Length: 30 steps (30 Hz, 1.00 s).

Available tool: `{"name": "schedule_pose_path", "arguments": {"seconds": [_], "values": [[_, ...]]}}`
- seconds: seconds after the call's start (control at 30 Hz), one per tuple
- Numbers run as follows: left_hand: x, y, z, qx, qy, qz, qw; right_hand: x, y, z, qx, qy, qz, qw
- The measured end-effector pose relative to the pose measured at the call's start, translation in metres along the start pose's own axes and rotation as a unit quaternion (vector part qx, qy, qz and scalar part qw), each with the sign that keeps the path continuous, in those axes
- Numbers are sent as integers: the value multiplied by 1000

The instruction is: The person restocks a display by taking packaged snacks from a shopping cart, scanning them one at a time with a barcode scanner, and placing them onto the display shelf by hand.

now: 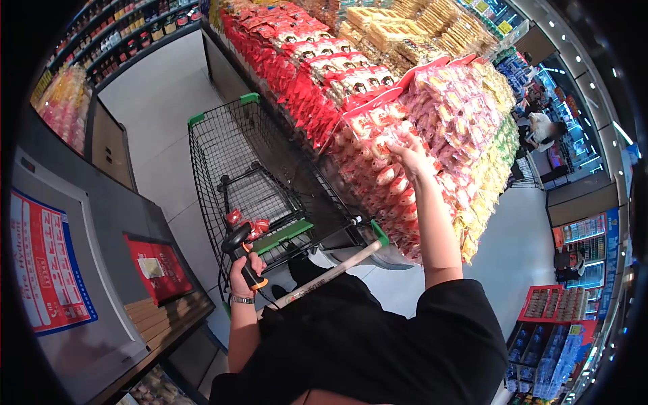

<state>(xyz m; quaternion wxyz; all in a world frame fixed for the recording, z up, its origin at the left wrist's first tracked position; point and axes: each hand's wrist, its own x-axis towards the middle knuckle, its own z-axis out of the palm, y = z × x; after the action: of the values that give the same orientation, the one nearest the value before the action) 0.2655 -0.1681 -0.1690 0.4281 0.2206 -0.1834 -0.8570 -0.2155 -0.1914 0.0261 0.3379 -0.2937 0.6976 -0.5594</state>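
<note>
Metal wire, glossy film, moulded plastic, matt cloth.
Cart [204, 158]: dark metal wire, thin-barred; caps [250, 98] and flap [287, 235], smooth green plastic; handle [337, 271], pale, smooth, plastic-looking. Scanner [252, 273]: black plastic, mostly matt, orange trim. Packets [260, 227] in cart: shiny red film. Red packs [307, 50], purple packs [442, 101] and yellow packs [476, 209]: glossy film, crinkled, catching highlights. Wristband [242, 299]: silvery metal links, polished. Shirt [385, 344]: black cloth, matt, softly creased. Floor [158, 84]: pale tile, smooth, faint sheen. Ledge [169, 312]: wood-look, slatted, low gloss. Notice [50, 263]: printed, flat and smooth; paper or plastic, cannot tell. Jars [157, 32]: glassy, small highlights.
</note>
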Motion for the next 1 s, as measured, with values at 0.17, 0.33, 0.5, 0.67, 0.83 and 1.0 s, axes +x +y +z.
{"name": "schedule_pose_path", "arguments": {"seconds": [0.17,0.33,0.5,0.67,0.83,1.0], "values": [[2,-1,-6,-17,-11,-8,1000,21,22,10,-3,42,-9,999],[2,-1,-7,-10,1,-7,1000,12,23,9,-307,131,-140,932],[3,-1,-5,3,8,-9,1000,0,28,9,-449,152,-276,836],[5,-2,-4,7,9,-9,1000,-16,22,21,-477,104,-254,835],[5,-1,-1,10,11,-9,1000,-4,30,22,-463,109,-252,843],[5,-2,0,6,13,-6,1000,-3,33,25,-467,122,-280,830]]}}
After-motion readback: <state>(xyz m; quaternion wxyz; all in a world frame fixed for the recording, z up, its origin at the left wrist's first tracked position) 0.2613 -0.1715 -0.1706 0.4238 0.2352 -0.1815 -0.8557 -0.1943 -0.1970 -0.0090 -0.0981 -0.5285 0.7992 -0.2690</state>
